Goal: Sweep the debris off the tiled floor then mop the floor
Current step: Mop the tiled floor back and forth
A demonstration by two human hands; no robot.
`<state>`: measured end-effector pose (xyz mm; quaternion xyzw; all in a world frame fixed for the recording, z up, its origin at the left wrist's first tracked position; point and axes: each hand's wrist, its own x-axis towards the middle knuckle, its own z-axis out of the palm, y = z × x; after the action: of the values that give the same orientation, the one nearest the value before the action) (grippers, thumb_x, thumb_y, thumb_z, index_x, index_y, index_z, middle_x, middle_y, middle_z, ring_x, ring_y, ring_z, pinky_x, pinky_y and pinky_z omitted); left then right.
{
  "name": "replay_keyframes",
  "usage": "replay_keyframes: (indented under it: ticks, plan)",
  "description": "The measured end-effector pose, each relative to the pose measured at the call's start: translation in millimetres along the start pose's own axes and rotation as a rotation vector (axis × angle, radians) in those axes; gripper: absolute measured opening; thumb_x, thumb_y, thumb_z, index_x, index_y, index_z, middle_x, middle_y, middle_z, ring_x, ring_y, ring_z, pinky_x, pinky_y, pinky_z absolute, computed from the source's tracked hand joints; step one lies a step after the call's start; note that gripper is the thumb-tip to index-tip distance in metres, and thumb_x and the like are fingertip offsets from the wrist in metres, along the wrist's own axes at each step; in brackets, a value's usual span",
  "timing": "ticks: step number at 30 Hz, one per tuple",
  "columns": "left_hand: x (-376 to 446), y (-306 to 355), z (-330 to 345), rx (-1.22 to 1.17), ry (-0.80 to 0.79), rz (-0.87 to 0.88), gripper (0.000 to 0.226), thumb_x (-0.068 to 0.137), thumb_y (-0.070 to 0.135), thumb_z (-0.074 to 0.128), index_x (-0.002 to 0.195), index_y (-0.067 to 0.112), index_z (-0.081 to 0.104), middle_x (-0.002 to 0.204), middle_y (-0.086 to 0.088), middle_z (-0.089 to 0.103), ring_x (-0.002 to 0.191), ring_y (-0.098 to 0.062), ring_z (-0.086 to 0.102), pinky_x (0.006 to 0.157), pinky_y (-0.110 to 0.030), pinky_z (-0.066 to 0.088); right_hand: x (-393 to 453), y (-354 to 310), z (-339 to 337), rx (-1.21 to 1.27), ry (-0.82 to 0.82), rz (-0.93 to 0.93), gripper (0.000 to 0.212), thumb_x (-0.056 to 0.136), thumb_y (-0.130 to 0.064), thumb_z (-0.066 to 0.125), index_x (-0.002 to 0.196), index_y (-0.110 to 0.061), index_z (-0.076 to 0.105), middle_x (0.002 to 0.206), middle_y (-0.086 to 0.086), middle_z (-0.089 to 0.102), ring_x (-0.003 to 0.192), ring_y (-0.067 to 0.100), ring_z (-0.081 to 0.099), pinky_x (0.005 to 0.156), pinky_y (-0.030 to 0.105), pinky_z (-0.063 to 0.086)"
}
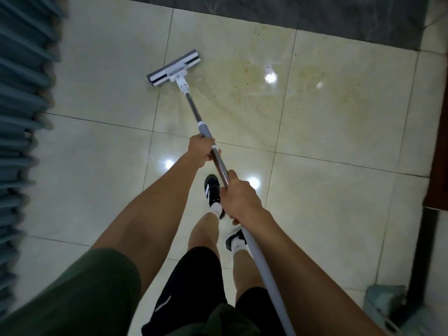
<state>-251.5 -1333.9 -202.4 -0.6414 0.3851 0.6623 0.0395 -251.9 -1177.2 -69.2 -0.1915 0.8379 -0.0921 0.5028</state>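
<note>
On the glossy tiled floor [327,190], near its far edge, lies the flat rectangular head of a mop [174,68], grey along its long sides with white sponge strips and a white plastic bracket at the middle. It sits across a dark grout line, angled, just left of a wet, yellowish smear [278,93] speckled with small brown bits of debris. From the bracket a slim metal pole [191,105] runs back toward the person, passes through a grey sleeve with white collars, turns to shiny steel, then to a pale grey tube near the body.

2 hands hold that pole. The left hand [201,149] is further down, its grip clamped round the pole at the lower white collar, fingers curled under. The right hand [238,197] is higher up, its grip wrapped round the steel part where it meets the grey tube, thumb lying along the shaft.

Large square cream tiles reflect 3 bright ceiling lights. A dark stone strip [291,13] borders the floor's far edge. Pleated blue-grey fabric [21,117], blurred, lines the left edge. Dark wooden furniture [438,141] stands at the right edge. Below the hands show 2 black-and-white shoes [212,190] with white socks, black shorts and a green sleeve
</note>
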Motion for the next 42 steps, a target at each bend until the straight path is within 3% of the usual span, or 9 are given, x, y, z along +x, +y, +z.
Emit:
replay_keyframes:
  ticks: [7, 13, 19, 24, 27, 29, 35, 39, 42]
  plan:
    - [-39, -57, 31, -0.082, 0.000, -0.011, 0.006, 0.097, -0.007, 0.056, 0.096, -0.001, 0.056, 0.086, -0.016, 0.052, 0.059, -0.031, 0.055, 0.059, -0.042, 0.056, -41, 63, 13, -0.024, 0.012, -0.020, 0.054, 0.100, -0.021, 0.048, 0.150, -0.019, 0.027, 0.102, 0.014, 0.062, 0.079, 0.029, 0.059, 0.066, 0.034, 0.047]
    - [-26, -49, 18, -0.058, 0.080, 0.001, 0.011, 0.091, -0.013, 0.057, 0.092, -0.002, 0.059, 0.083, -0.019, 0.057, 0.058, -0.034, 0.061, 0.054, -0.037, 0.056, -32, 48, 22, -0.029, 0.014, -0.051, 0.062, 0.100, -0.021, 0.050, 0.154, -0.024, 0.019, 0.100, 0.011, 0.063, 0.080, 0.027, 0.060, 0.070, 0.035, 0.052]
    - [-4, -26, 4, -0.034, 0.044, -0.013, 0.012, 0.092, -0.012, 0.058, 0.090, 0.000, 0.058, 0.087, -0.019, 0.056, 0.060, -0.036, 0.063, 0.069, -0.050, 0.062, -12, 26, 20, -0.078, 0.019, -0.034, 0.062, 0.102, -0.024, 0.044, 0.155, -0.027, 0.012, 0.092, 0.007, 0.060, 0.079, 0.024, 0.062, 0.070, 0.037, 0.055]
    - [36, 34, -27, -0.051, 0.063, 0.003, 0.014, 0.093, -0.010, 0.061, 0.090, 0.003, 0.060, 0.088, -0.019, 0.058, 0.061, -0.034, 0.063, 0.069, -0.050, 0.062, 33, -42, 11, -0.038, 0.012, -0.030, 0.063, 0.103, -0.024, 0.045, 0.156, -0.028, 0.010, 0.092, 0.008, 0.058, 0.080, 0.023, 0.062, 0.068, 0.034, 0.053]
    - [78, 88, -53, -0.032, 0.087, 0.010, 0.026, 0.092, -0.008, 0.065, 0.117, 0.000, 0.061, 0.100, -0.023, 0.062, 0.063, -0.034, 0.067, 0.058, -0.044, 0.063, 78, -99, 7, -0.014, 0.047, -0.022, 0.060, 0.104, -0.025, 0.046, 0.156, -0.025, 0.015, 0.109, 0.012, 0.063, 0.093, 0.025, 0.066, 0.080, 0.036, 0.057]
    - [104, 124, -66, -0.003, 0.099, 0.020, 0.033, 0.091, -0.007, 0.066, 0.123, 0.000, 0.060, 0.103, -0.025, 0.064, 0.064, -0.036, 0.069, 0.055, -0.042, 0.063, 105, -133, -1, 0.016, 0.073, -0.019, 0.059, 0.106, -0.028, 0.043, 0.157, -0.026, 0.014, 0.114, 0.012, 0.063, 0.096, 0.025, 0.067, 0.084, 0.037, 0.057]
    - [175, 230, -93, 0.066, 0.076, 0.035, 0.023, 0.097, -0.001, 0.062, 0.120, -0.003, 0.059, 0.096, -0.026, 0.064, 0.064, -0.035, 0.068, 0.059, -0.044, 0.064, 192, -219, -31, 0.010, 0.125, -0.073, 0.057, 0.105, -0.028, 0.044, 0.156, -0.024, 0.018, 0.116, 0.010, 0.066, 0.096, 0.024, 0.067, 0.082, 0.035, 0.056]
    - [211, 280, -105, 0.079, 0.062, 0.065, 0.028, 0.096, -0.001, 0.063, 0.123, -0.007, 0.058, 0.100, -0.029, 0.064, 0.065, -0.036, 0.069, 0.046, -0.037, 0.059, 235, -258, -48, 0.036, 0.136, -0.080, 0.053, 0.105, -0.028, 0.044, 0.153, -0.024, 0.021, 0.113, 0.010, 0.065, 0.081, 0.021, 0.057, 0.069, 0.031, 0.047]
    - [217, 284, -103, 0.074, 0.040, 0.061, 0.036, 0.095, -0.001, 0.066, 0.130, -0.005, 0.055, 0.108, -0.031, 0.064, 0.068, -0.037, 0.070, 0.045, -0.036, 0.059, 242, -259, -51, 0.050, 0.144, -0.041, 0.054, 0.105, -0.031, 0.043, 0.154, -0.027, 0.021, 0.114, 0.011, 0.065, 0.093, 0.027, 0.066, 0.080, 0.038, 0.056]
